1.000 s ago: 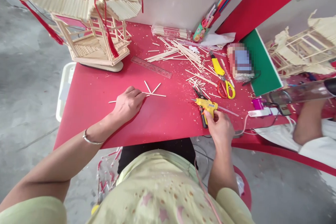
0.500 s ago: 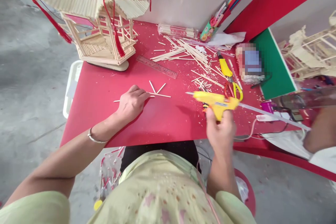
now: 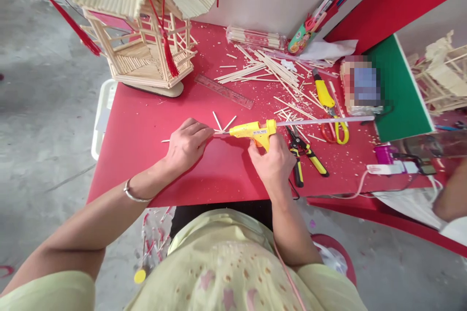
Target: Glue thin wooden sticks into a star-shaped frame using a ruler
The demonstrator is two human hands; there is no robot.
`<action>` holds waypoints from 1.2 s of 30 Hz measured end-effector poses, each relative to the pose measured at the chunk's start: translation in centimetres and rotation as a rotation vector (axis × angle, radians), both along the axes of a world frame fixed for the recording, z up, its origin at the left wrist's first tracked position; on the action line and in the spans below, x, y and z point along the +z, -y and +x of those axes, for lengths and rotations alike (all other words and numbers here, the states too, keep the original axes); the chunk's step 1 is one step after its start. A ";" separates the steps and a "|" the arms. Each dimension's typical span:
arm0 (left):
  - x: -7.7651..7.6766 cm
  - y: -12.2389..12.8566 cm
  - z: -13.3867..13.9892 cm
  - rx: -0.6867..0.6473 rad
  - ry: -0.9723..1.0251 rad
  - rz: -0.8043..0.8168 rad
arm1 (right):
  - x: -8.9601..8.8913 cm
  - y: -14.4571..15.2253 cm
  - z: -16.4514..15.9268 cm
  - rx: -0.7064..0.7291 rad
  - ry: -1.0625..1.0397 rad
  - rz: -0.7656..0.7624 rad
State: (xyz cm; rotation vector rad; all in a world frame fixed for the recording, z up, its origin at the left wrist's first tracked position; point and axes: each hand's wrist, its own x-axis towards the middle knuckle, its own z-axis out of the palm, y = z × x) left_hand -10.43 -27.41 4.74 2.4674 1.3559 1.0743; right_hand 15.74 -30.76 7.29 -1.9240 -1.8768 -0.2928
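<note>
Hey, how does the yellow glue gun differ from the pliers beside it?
The glue gun is held in the right hand, while the pliers lie on the red table. The gun is mostly yellow; the pliers are black and yellow. A long translucent stick extends behind the gun; the pliers have two spread handles. Both show yellow.

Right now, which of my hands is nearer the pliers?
Right. Your right hand is just left of the pliers; your left hand is much farther left, beyond the glue gun.
</note>
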 end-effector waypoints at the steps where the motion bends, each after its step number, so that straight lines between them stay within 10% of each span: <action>1: 0.0 0.0 0.0 -0.001 0.004 0.008 | -0.1 0.0 0.0 0.003 0.000 -0.006; 36: 0.2 0.0 0.3 -0.008 0.076 -0.052 | -0.1 0.1 0.0 -0.011 -0.036 -0.053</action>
